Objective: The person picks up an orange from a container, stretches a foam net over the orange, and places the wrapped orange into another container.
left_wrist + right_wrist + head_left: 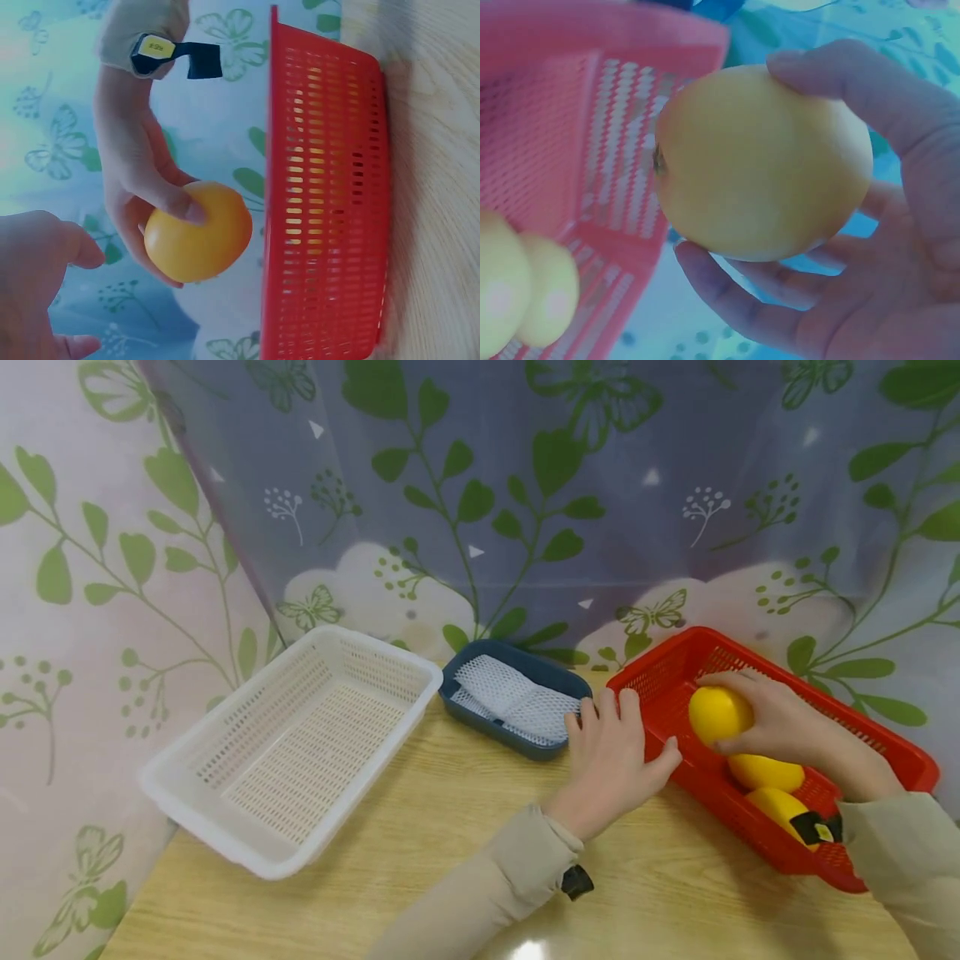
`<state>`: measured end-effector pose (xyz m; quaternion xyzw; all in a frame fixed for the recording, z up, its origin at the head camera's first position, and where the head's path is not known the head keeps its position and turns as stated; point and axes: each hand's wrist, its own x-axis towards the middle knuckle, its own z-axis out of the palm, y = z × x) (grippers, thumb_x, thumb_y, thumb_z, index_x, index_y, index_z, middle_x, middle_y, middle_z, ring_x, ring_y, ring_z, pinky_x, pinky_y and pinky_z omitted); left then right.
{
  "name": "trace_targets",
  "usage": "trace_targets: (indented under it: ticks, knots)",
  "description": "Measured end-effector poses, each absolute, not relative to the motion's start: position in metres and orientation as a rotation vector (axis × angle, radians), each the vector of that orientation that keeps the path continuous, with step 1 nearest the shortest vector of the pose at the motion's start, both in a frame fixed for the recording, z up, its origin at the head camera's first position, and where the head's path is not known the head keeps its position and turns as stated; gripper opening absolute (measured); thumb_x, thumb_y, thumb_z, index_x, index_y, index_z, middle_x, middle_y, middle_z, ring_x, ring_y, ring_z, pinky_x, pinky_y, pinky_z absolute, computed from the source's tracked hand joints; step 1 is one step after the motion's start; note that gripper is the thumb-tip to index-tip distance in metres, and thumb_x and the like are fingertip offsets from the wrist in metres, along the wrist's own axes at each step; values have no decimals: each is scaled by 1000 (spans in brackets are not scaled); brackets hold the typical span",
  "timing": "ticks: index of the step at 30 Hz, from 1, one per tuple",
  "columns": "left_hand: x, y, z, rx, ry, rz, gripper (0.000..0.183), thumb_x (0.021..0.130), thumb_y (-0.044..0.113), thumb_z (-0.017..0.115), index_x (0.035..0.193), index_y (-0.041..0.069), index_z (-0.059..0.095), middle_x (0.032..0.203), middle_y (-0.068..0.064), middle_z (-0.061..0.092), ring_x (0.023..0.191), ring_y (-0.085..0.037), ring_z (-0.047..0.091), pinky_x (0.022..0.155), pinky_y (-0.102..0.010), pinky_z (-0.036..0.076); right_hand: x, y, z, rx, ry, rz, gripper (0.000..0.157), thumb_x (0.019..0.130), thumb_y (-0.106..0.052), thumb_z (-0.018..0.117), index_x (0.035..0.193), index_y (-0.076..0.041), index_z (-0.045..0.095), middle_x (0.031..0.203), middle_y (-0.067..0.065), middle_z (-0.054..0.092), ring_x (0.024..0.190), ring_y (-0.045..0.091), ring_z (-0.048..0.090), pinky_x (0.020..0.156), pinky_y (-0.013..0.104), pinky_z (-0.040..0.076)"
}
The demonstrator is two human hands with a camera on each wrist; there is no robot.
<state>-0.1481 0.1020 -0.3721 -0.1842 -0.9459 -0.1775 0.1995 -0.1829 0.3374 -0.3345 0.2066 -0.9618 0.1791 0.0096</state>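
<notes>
Pale wood-grain desk in front; over it the left hand hovers, fingers loosely spread, beside a red basket. Above that basket the right hand grips one yellow fruit, with two more yellow fruits lying inside. Farther off: white basket, blue tray, leafy curtain

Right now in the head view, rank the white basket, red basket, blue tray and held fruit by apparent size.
1. White basket and red basket: too alike to rank, the red partly covered
2. Blue tray
3. Held fruit
</notes>
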Motion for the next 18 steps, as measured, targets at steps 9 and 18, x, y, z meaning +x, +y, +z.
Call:
trace_targets:
  ticks: [9,18]
  knots:
    - [-130,69,-380,-642,-2511,-1031,40,88,40,63,106,14,39,97,3,37,86,-13,35,71,-23,28,-160,306,-315,649,-2871,637,76,71,-18,88,136,-9,52,129,20,54,95,34,55,72,52,51]
    - [-111,39,-399,-704,-2368,-1453,50,83,33,74,105,12,35,96,-1,41,88,-13,42,74,-21,37,-139,270,-302,695,-2722,739,78,69,-15,90,137,-11,52,126,12,55,93,27,54,70,41,51]
